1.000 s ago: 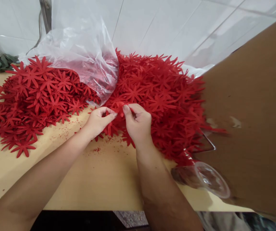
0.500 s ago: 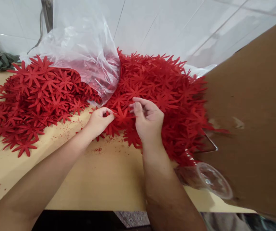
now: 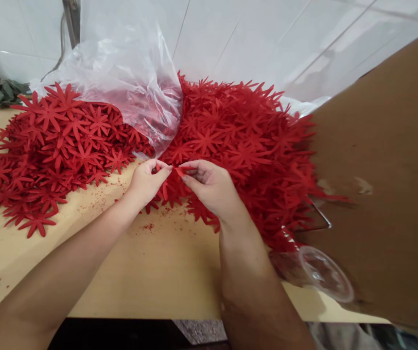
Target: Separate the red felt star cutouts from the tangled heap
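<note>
My left hand (image 3: 149, 179) pinches the edge of a red flower-shaped cutout (image 3: 180, 171) between thumb and fingertips. From the other side my right hand (image 3: 209, 184) has its thumb and fingers closed on the same piece, so the two hands almost meet. Fingers cover most of the cutout. Right behind them rises a large pile of red flower-shaped cutouts (image 3: 238, 126) with long narrow petals. A second heap of the same cutouts (image 3: 56, 146) lies to the left, partly under a clear plastic bag (image 3: 121, 73).
A brown cardboard box (image 3: 384, 184) stands on the right, against the pile. Near it a clear plastic container (image 3: 327, 274) lies on its side on the wooden table (image 3: 150, 277). Dark green cloth (image 3: 3, 91) sits at the far left, and white tiles (image 3: 238, 39) line the back.
My right hand has moved left and slightly down, and its fingers have closed on the cutout. My left hand keeps its pinch in almost the same place.
</note>
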{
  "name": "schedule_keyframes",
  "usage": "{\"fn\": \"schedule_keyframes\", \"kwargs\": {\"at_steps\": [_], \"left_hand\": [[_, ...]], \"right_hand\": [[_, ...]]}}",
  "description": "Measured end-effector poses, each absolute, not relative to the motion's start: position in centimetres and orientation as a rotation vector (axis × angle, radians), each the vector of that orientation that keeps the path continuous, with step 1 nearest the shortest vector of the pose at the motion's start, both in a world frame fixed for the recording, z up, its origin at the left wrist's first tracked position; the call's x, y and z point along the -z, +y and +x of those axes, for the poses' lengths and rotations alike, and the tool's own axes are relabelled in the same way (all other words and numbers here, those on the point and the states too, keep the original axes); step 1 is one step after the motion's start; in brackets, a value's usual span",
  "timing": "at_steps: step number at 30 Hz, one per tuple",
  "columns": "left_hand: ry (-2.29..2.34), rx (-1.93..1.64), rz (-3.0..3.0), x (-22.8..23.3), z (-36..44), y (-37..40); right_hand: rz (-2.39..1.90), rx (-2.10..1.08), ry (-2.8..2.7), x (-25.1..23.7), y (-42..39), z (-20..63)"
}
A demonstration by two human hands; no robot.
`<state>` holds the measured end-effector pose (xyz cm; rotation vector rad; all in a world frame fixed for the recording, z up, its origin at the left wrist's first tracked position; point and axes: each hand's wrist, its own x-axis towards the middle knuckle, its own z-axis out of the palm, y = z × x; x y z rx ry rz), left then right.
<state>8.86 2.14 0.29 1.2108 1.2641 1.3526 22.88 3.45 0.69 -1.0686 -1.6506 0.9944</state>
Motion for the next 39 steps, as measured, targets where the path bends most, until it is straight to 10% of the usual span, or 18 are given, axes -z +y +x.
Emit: {"fn": "schedule_keyframes", "kwargs": {"at_steps": [15,27,39], "left_hand": [[1.247,-1.310,1.173,0.2,9.0,2.5],[1.178,-1.398,1.063,-0.6,8.8,1.8],[1.118,-1.395,1.286,-0.4,8.9,1.8]], "right_hand": [[-1.173,0.099,-1.687,-1.9,2.9,23.4],[-1.143,-0.805,-1.703,0.1,2.8,20.7],[-1.095,-0.796,-1.464,-0.4,3.5,21.8]]}}
